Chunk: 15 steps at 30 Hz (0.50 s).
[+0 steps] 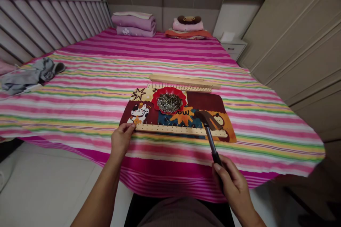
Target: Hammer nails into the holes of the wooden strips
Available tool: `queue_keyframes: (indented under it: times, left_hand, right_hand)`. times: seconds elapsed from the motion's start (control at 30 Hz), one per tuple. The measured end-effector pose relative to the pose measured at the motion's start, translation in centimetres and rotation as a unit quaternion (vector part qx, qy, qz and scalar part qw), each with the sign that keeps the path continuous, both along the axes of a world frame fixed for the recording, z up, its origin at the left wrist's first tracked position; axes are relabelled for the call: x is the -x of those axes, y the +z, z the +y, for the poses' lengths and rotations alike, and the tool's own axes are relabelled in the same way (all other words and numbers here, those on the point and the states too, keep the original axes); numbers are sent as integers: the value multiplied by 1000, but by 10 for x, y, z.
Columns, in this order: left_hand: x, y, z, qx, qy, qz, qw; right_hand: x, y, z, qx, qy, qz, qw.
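A wooden strip [181, 130] studded with a row of nails lies across the near edge of a cartoon-printed mat [205, 102] on the bed. My left hand [121, 141] pinches the strip's left end, fingers closed on it. My right hand [233, 182] is wrapped round the black handle of a hammer [209, 127], whose head hovers just above the strip's right part. A red dish [168, 101] full of loose nails sits at the mat's middle. Behind the dish lie more wooden strips [183, 82] with nails along them.
The bed has a pink striped sheet [106, 74]. Grey clothing [29, 76] lies at the left. Folded purple blankets [134, 23] and a pillow pile [188, 28] sit at the headboard. A nightstand [233, 46] and wardrobe doors [298, 35] stand to the right.
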<state>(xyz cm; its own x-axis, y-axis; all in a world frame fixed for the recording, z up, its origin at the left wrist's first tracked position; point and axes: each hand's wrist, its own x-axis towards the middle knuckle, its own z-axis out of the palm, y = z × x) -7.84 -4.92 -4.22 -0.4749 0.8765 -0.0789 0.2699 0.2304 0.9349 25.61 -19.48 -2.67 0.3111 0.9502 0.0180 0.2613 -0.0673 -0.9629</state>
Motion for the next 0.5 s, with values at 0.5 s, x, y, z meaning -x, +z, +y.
queue_keyframes:
  times: [0.5]
  left_hand:
    - [13,23,-3,-73,59,-97,991]
  right_hand:
    - [2,3,-9,-39,9,-53,998]
